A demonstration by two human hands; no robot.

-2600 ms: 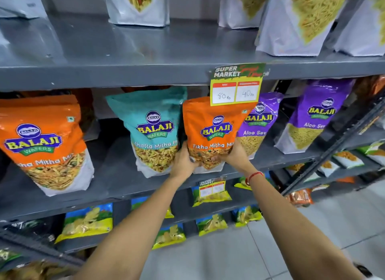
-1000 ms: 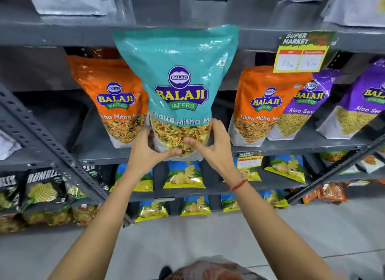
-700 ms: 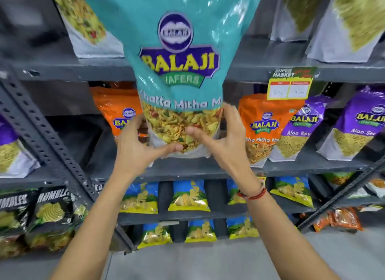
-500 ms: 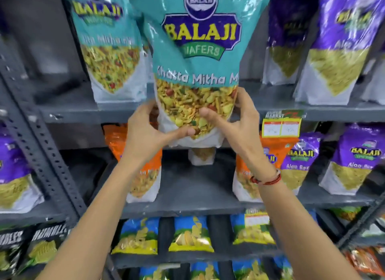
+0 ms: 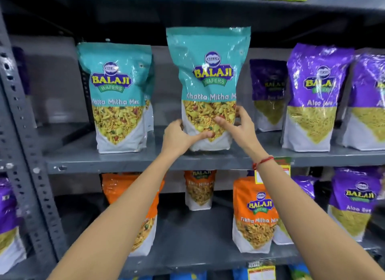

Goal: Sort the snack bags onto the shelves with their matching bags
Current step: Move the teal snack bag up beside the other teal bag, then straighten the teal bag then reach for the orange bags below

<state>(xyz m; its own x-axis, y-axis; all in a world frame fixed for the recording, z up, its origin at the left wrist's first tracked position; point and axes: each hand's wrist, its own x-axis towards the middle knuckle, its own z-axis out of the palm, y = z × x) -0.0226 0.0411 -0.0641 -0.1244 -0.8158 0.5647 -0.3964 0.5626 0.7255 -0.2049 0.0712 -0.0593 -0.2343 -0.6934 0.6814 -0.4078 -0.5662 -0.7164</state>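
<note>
A teal Khatta Mitha Mix bag stands upright on the upper grey shelf. My left hand grips its lower left corner and my right hand holds its lower right side. To its left on the same shelf stand matching teal bags. Purple Aloo Sev bags stand to its right. On the shelf below are orange Tikha Mitha Mix bags, one of them partly hidden by my left forearm.
A perforated grey upright runs down the left side. More purple bags sit at the lower right and far left. A price tag hangs on the lower shelf edge, and another hangs behind my right wrist.
I lifted the teal bag from the middle shelf up to the shelf above and set it down upright beside the other teal bags. Both hands stay on it.
</note>
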